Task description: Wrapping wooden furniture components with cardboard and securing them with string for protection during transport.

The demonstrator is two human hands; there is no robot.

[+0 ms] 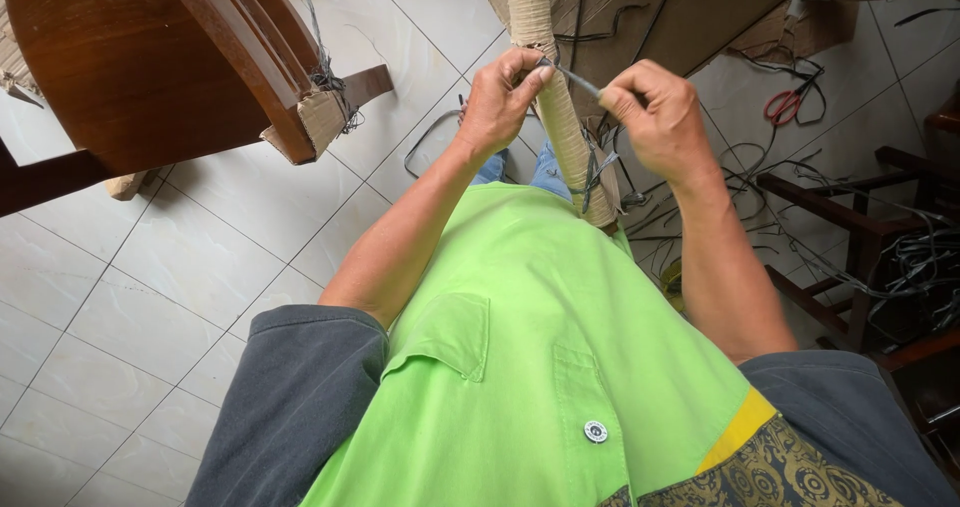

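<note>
Both hands pinch one strap: left hand at wrapped leg, right hand on free end. Thin, light, stiff-looking; grip near leg.

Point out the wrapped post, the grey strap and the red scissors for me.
wrapped post [563, 127]: head view, on the beige wrapping just below the left hand.
grey strap [580, 80]: head view, on the taut stretch between both hands.
red scissors [783, 107]: head view, on the red handles.
</note>
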